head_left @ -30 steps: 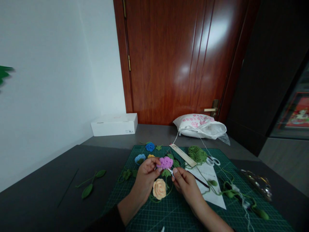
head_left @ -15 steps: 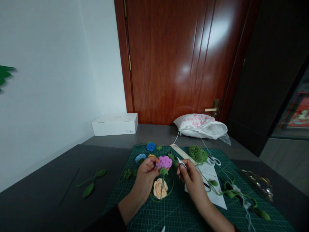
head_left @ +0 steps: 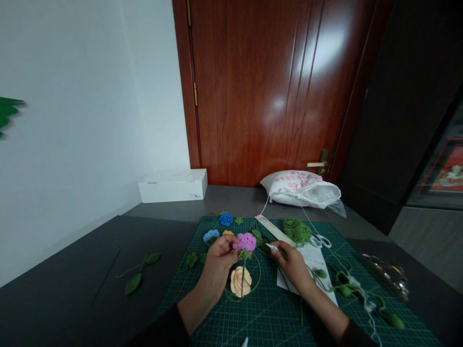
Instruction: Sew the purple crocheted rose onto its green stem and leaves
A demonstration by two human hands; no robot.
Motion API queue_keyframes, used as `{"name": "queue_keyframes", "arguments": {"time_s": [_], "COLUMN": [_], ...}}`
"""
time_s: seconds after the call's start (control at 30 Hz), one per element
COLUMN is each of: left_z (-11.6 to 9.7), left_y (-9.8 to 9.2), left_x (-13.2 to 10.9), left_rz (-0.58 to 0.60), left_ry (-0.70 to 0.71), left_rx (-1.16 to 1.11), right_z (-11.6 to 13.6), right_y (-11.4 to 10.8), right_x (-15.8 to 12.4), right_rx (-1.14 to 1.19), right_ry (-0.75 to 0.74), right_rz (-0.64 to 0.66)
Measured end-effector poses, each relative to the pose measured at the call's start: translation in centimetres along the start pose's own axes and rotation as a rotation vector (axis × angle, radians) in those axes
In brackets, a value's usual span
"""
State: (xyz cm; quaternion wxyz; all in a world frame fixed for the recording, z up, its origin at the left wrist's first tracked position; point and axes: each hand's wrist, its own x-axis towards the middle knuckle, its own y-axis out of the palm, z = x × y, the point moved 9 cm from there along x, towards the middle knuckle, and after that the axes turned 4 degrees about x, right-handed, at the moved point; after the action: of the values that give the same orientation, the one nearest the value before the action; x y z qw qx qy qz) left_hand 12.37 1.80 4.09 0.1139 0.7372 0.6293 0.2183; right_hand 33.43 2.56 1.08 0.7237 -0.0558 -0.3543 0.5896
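Works over gridded green mat (head_left: 260, 318) on matte dark tabletop (head_left: 79, 250), glossy red-brown door (head_left: 246, 96) behind. Pinches scalloped purple yarn flower (head_left: 248, 242) above mat in left hand (head_left: 219, 258), near ruffled peach rose (head_left: 237, 279). Grips slim white-tipped tool (head_left: 273, 246) in right hand (head_left: 292, 261), tip toward flower; possibly a tube, too small to confirm.

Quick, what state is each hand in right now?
Left hand: closed, holding the purple crocheted flower.
Right hand: closed, holding a small white-tipped tube.
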Motion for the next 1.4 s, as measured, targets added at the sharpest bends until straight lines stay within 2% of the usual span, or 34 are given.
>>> {"name": "queue_keyframes", "arguments": {"time_s": [0.23, 0.4, 0.57, 0.73, 0.83, 0.9, 1.0, 1.17, 1.4], "left_z": [0.1, -0.4, -0.6, -0.5, -0.5, -0.6, -0.6, -0.9, -1.2], "left_y": [0.3, 1.1, 2.1, 2.0, 1.8, 1.7, 1.9, 2.7, 2.7], "left_x": [-0.2, -0.7, -0.9, -1.0, -1.0, -1.0, -1.0, -1.3, -1.4], "left_rz": [0.026, 0.062, 0.120, 0.123, 0.118, 0.121, 0.142, 0.224, 0.243], "left_ry": [-0.014, -0.013, -0.022, -0.003, 0.019, 0.027, 0.055, 0.117, 0.173], "left_rx": [-0.017, -0.051, -0.052, 0.005, 0.049, 0.059, 0.079, 0.101, 0.190], "right_z": [-1.9, -2.0, 1.4, 6.8, 9.6, 10.9, 11.3, 10.7, 10.2], "right_y": [-3.2, -3.9, -3.9, -2.3, -1.2, -0.9, -1.1, -1.3, -1.0], "right_x": [0.5, -0.3, -0.3, -1.3, -2.8, -3.6, -4.1, -3.9, -3.9], "right_rx": [-0.279, -0.394, -0.292, -0.052, 0.022, 0.028, 0.017, 0.000, 0.055], "right_ry": [0.064, 0.105, -0.037, -0.251, -0.381, -0.454, -0.482, -0.450, -0.402], "right_rz": [-0.112, -0.194, -0.227, -0.081, 0.016, 0.035, -0.005, -0.039, -0.064]}}
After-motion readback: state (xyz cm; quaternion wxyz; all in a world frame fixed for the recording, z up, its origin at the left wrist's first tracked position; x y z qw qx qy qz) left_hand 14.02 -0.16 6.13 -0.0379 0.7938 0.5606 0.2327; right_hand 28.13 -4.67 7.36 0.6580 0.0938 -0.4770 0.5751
